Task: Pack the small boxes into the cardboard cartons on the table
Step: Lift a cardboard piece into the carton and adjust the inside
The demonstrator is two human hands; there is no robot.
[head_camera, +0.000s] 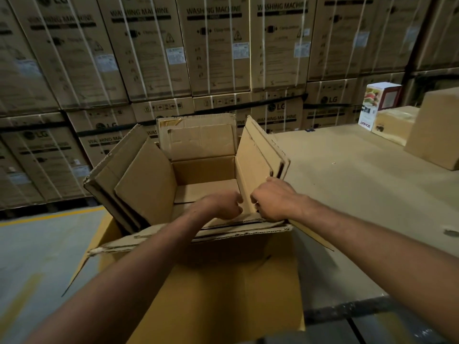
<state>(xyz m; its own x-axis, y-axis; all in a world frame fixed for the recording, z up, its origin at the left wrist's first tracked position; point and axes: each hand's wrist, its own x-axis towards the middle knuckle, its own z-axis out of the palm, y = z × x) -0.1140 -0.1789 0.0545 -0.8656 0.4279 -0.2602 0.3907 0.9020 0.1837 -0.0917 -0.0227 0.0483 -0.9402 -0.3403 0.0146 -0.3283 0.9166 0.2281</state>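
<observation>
"At the counter's (347, 194) left edge, what did you have?"

"One open carton (203, 170), flaps up, no small box showing inside it. Both my grips were at the near end of its right flap (258, 155)."

"State of them?"

"Right grip (275, 202) was curled round the flap's edge, clamped on cardboard. Left grip (223, 206) was curled just inside, against the same flap. I couldn't tell whether it pinched anything."

"And the small boxes?"

"Far right end of the counter, well apart from both grips. A white printed box (380, 103) stood upright, long axis vertical. A small brown box (395, 125) sat just in front of it, beside a second carton (437, 135)."

"Which arm fetches?"

"My judgement: the right, since it was nearer. The reach would run forward and rightward from the carton, and the flap would need letting go first."

"Background?"

"Stacked washing-machine boxes (213, 45), not part of the task."
</observation>
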